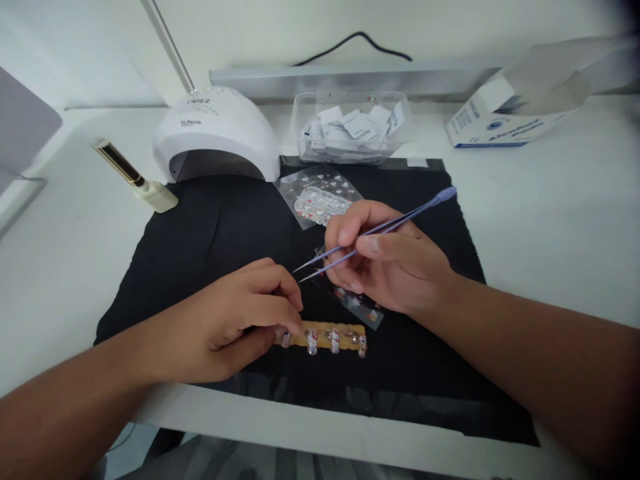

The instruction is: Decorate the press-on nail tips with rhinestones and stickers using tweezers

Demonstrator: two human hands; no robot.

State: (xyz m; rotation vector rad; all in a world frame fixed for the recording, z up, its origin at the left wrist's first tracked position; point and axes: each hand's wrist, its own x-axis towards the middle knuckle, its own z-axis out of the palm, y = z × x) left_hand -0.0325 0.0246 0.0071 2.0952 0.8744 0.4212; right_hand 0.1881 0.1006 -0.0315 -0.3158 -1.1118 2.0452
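A pair of purple tweezers (400, 222) is held in my right hand (390, 257), its two thin tips apart and pointing left, above the black cloth. My left hand (255, 313) is closed around the left end of a yellow strip (323, 342) that carries several small decorated nail tips (335, 339). Its fingers hide that end of the strip. Behind the strip, partly under my right hand, lies a clear sticker sheet (367, 310) with small coloured figures. A clear packet (310, 200) with white and red pieces lies farther back.
A white nail lamp (215, 137) stands at the back left, beside a leaning cream bottle (157, 195) with a gold and black cap. Behind the black cloth (185, 233) are a clear box of sachets (350, 157) and an open carton (500, 123).
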